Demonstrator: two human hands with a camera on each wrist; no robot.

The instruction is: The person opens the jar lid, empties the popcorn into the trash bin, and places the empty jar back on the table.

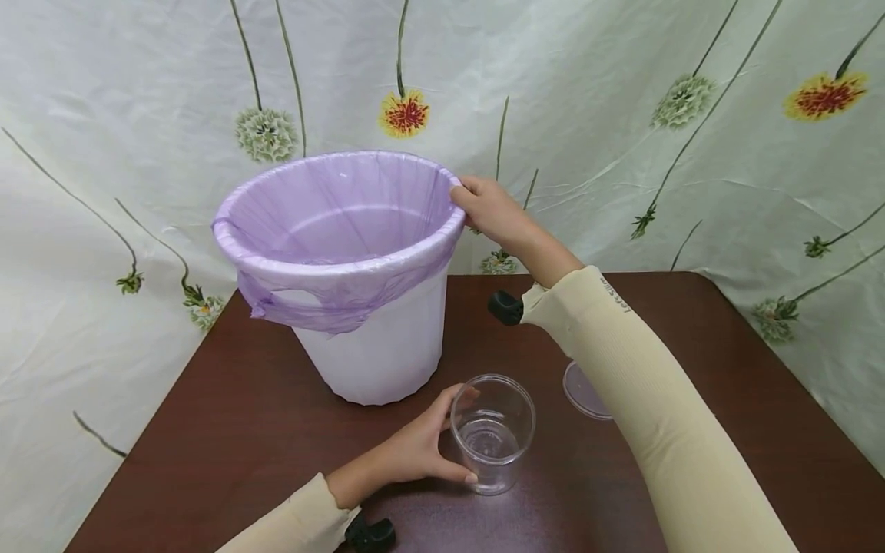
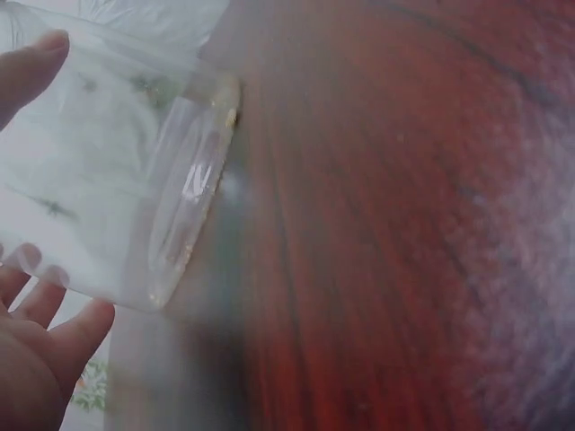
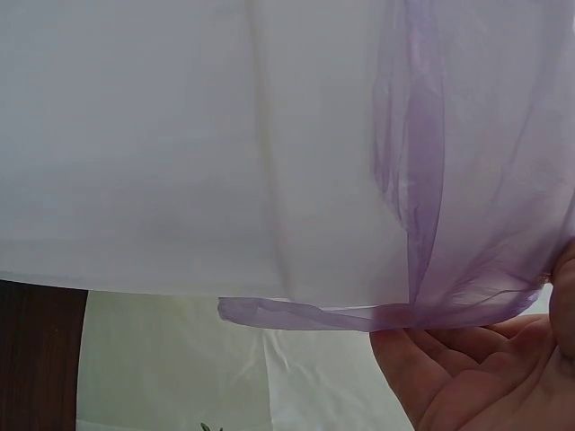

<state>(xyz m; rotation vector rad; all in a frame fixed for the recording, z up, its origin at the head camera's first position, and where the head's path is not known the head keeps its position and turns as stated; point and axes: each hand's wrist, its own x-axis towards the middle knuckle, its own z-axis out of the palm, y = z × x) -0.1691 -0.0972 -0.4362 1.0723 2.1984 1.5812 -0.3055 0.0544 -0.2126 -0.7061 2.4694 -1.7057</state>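
A white trash can [image 1: 380, 357] stands on the table, lined with a thin purple bag [image 1: 325, 307] that is folded over its rim. My right hand [image 1: 498, 216] grips that rim on the right side, thumb on top; the right wrist view shows the fingers [image 3: 440, 359] beneath the bag's overhang. Lower down, my left hand [image 1: 412, 453] holds a clear plastic cup [image 1: 492, 442] from its left side, thumb in front and fingers behind. The cup is upright on the table, its mouth facing up, and looks empty. In the left wrist view the cup [image 2: 99, 171] appears sideways.
A round, clear flat disc, like a lid [image 1: 586, 392], lies to the right of the cup, partly behind my right sleeve [image 1: 650, 392]. Behind the dark brown table [image 1: 207, 430] hangs a white cloth [image 1: 581, 69] printed with flowers.
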